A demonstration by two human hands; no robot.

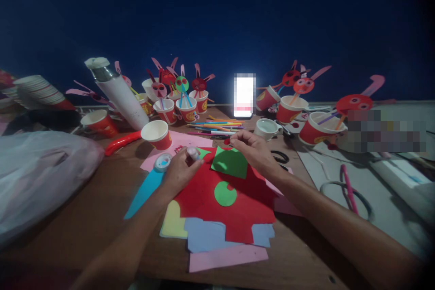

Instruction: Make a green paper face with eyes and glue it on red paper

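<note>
Paper cups with rabbit-like faces on sticks already stand finished in two groups along the far edge: one cluster (176, 99) left of the bright phone (244, 95), another (299, 99) to its right. An empty cup (157, 134) near the left cluster and a stack of unused cups (37, 90) at far left suggest more remain to be made. The left hand (180, 170) is closed around a small glue stick (193, 153), just beside a blue tape dispenser (149, 183). The right hand (254, 149) pinches a tiny red paper piece (227, 141) at the far edge of a green sheet (230, 163). A green cut circle (225, 193) lies on the red sheet (217, 208), not yet used. Scissors (280, 157) rest right of the hand.
</note>
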